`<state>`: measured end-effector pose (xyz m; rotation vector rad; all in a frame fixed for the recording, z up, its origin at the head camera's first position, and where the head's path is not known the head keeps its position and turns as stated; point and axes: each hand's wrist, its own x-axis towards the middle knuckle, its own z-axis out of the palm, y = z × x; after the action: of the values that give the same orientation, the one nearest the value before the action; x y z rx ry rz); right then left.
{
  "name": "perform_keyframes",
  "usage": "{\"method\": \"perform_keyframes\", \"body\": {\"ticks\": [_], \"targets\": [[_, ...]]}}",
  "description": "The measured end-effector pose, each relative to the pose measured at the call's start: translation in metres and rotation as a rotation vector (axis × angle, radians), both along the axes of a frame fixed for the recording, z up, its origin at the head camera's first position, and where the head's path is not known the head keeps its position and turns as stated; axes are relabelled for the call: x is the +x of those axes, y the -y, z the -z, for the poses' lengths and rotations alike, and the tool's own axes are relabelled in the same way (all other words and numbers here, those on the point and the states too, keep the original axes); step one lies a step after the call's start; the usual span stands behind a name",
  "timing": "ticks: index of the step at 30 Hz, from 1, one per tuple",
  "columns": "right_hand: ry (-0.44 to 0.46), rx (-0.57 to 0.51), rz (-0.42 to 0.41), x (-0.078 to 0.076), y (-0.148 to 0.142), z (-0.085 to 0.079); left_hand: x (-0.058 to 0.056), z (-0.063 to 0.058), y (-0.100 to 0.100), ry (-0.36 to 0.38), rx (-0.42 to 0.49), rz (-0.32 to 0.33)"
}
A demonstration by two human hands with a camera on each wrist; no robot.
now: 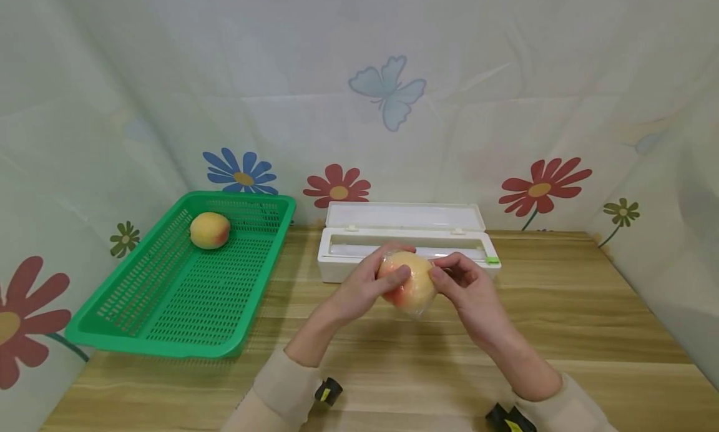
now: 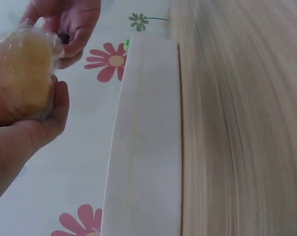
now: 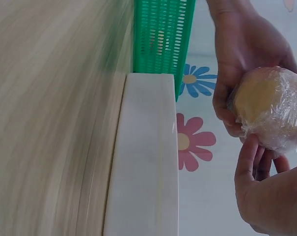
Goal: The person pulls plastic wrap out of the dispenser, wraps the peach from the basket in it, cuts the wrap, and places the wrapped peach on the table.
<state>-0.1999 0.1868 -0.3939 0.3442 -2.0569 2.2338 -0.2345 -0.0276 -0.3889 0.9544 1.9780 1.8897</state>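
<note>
A yellow and red peach point(image 1: 414, 285), wrapped in clear plastic film, is held up above the table in front of the white box. My left hand point(image 1: 367, 284) grips it from the left, thumb across its front and fingers behind. My right hand point(image 1: 470, 294) pinches the film at the peach's right side between thumb and fingers. In the right wrist view the crinkled plastic film point(image 3: 285, 110) bunches over the peach's surface. The left wrist view shows the peach point(image 2: 25, 73) resting in the curled left hand, with the right hand's fingertips at the film's edge.
Behind the hands stands a white film dispenser box point(image 1: 331, 268), its lid point(image 1: 404, 216) raised and a roll inside. A green plastic basket point(image 1: 247, 332) at the left holds another peach point(image 1: 210, 230). A flowered cloth backdrop point(image 1: 449, 138) borders the wooden table point(image 1: 590, 307).
</note>
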Motion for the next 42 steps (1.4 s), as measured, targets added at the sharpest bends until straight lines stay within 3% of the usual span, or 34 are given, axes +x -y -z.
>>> {"method": "perform_keyframes", "body": {"ticks": [3,5,10,13,16,24,31,34,37,42], "targets": [[-0.023,0.114,0.019,0.000,0.000,-0.001,0.000,0.000,-0.001,0.029,-0.010,-0.062],[-0.097,0.235,0.036,0.002,0.001,-0.001,0.000,0.001,-0.003,0.040,-0.018,-0.133],[-0.470,0.604,0.100,0.009,0.008,0.003,-0.001,0.002,-0.006,0.030,-0.056,-0.311],[-0.655,0.744,0.118,0.012,0.014,0.007,0.000,0.002,-0.008,0.019,-0.093,-0.336],[-0.728,0.788,0.138,0.016,0.018,0.008,0.004,0.000,-0.009,0.010,-0.140,-0.324],[-0.731,0.854,0.209,0.021,0.017,0.004,0.017,-0.006,-0.012,0.022,-0.206,-0.192],[-0.650,0.858,0.202,0.026,0.005,0.000,0.017,-0.007,-0.008,-0.014,-0.290,-0.043],[-0.583,0.834,0.181,0.031,-0.003,0.001,0.017,-0.007,-0.006,-0.040,-0.378,-0.016],[-0.548,0.821,0.179,0.035,-0.015,0.002,0.017,-0.007,-0.005,-0.047,-0.460,-0.030],[-0.491,0.877,0.224,0.037,-0.043,0.004,0.016,-0.009,0.001,-0.055,-0.492,-0.037]]}}
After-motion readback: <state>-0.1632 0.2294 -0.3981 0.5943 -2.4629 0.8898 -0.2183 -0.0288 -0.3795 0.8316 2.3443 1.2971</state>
